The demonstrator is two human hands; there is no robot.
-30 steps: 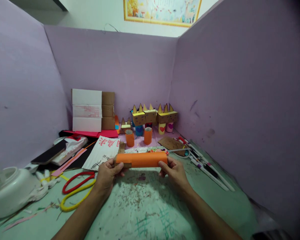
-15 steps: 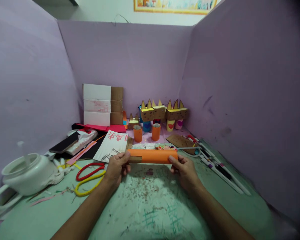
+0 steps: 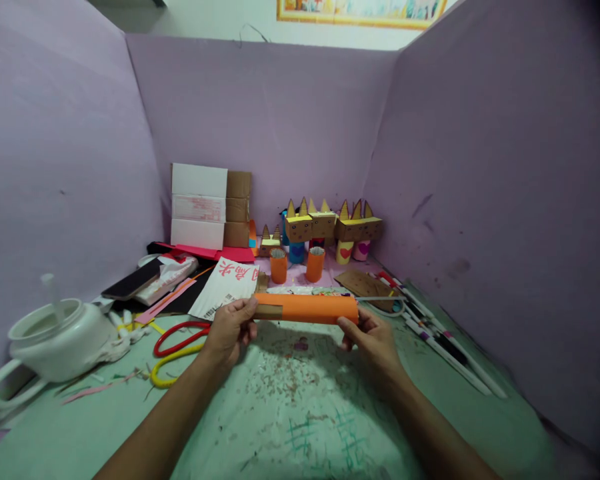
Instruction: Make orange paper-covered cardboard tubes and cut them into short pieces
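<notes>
Between my two hands a cardboard tube wrapped in orange paper (image 3: 313, 309) is held level above the green table. A strip of bare brown cardboard shows near its left end. My left hand (image 3: 231, 327) pinches that left end, thumb on top and fingers beneath. The right end is gripped by my right hand (image 3: 370, 331), its thumb on the near side and some fingers hidden behind. Just beyond the tube stand two short orange rolls (image 3: 279, 267), upright. Left of my left hand lie scissors with red and yellow handles (image 3: 180, 340), partly covered by my forearm.
Cardboard animal figures (image 3: 353, 230) stand at the back, near a folded cardboard sheet (image 3: 200, 207). A white teapot-like pot (image 3: 55, 340) is at left, beside a dark phone (image 3: 133, 279) and papers. Markers (image 3: 445, 350) lie at right. Lilac walls (image 3: 260, 113) enclose three sides.
The view has shifted slightly, so the surroundings appear a little further right. The orange tube now tilts slightly, with both hands still on its ends.
</notes>
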